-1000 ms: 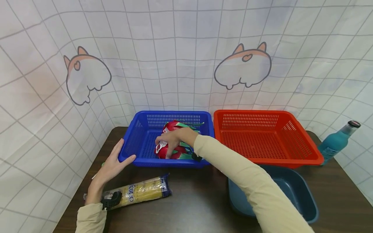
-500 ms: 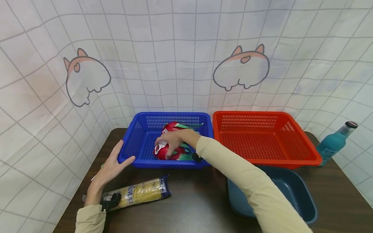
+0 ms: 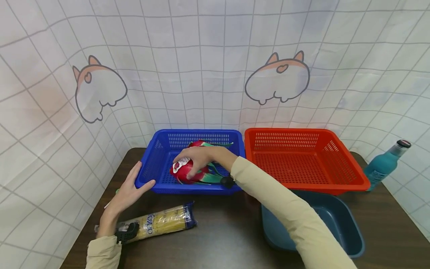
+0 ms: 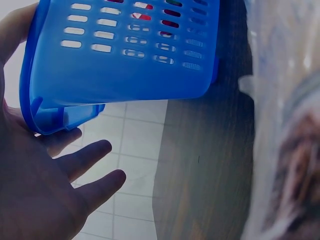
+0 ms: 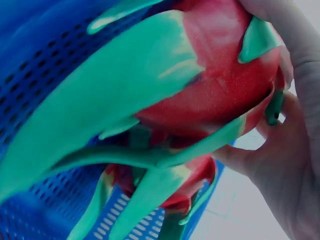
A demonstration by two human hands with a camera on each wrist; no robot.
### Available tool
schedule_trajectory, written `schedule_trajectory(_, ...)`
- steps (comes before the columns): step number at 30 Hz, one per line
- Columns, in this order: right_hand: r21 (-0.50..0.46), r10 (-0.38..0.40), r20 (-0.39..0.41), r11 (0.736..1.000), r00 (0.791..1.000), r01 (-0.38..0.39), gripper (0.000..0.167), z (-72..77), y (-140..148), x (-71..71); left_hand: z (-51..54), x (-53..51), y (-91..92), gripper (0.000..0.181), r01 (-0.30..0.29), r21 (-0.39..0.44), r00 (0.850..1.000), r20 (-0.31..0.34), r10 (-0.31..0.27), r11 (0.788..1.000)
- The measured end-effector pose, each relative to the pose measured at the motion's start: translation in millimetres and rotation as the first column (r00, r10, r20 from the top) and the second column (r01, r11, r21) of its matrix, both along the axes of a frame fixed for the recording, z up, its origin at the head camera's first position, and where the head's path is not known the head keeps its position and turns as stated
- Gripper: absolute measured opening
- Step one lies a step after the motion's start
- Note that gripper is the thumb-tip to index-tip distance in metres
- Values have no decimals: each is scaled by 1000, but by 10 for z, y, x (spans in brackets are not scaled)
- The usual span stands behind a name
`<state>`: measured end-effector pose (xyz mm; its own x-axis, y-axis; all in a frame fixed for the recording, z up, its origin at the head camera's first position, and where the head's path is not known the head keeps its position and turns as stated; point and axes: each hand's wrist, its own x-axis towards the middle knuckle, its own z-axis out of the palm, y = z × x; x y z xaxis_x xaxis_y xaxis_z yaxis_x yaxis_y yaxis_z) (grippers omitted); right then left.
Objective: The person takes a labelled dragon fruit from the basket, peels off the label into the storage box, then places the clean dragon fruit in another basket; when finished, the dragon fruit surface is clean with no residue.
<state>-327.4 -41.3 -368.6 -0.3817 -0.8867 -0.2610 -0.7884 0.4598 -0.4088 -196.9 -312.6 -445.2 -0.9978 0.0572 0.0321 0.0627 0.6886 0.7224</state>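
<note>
In the blue basket (image 3: 196, 189) lie two red dragon fruits with green leafy tips. My right hand (image 3: 198, 157) grips the front fruit (image 3: 183, 172) from above, thumb on its near side; the right wrist view has its red body (image 5: 220, 85) against the palm of my hand (image 5: 287, 150). Partly hidden behind it is the rear fruit (image 3: 201, 142). My left hand (image 3: 127, 192) rests at the basket's left front corner with thumb and fingers spread apart. The left wrist view shows my hand (image 4: 45, 185) with straight fingers beside the basket wall (image 4: 125, 75).
A red basket (image 3: 299, 185) stands right of the blue one. In front of it is a dark blue tub (image 3: 339, 224), partly under my right sleeve. A teal bottle (image 3: 383, 164) stands at the far right. A yellow noodle packet (image 3: 168, 220) lies near my left wrist.
My right hand and the front dragon fruit have shifted left inside the blue basket, leaving the rear fruit behind. My left hand stays at the corner.
</note>
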Motion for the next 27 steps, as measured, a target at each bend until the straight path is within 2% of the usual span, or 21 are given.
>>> schedule_trajectory(4, -86, -20, 31, 996, 999, 23, 75, 75, 32, -5, -15, 3, -4, 97, -8, -8, 1000, 10, 8, 1000)
schedule_trajectory(9, -207, -31, 40, 978, 999, 38, 71, 204, 90, -21, -13, 5, -10, 97, -10, -6, 1000, 15, 11, 1000)
schedule_trajectory(15, -287, -75, 56, 954, 996, 88, 69, 318, 152, 1, -14, -6, -16, 98, -9, -10, 1000, 16, 9, 1000)
schedule_trajectory(21, -401, -167, 22, 901, 986, 162, 68, 311, 256, 60, -10, -4, 5, 98, 4, 4, 1000, 12, -4, 1000)
schedule_trajectory(27, -509, -211, -23, 844, 977, 170, 68, 284, 286, 181, -10, 4, -10, 97, 2, 10, 1000, 3, -2, 1000)
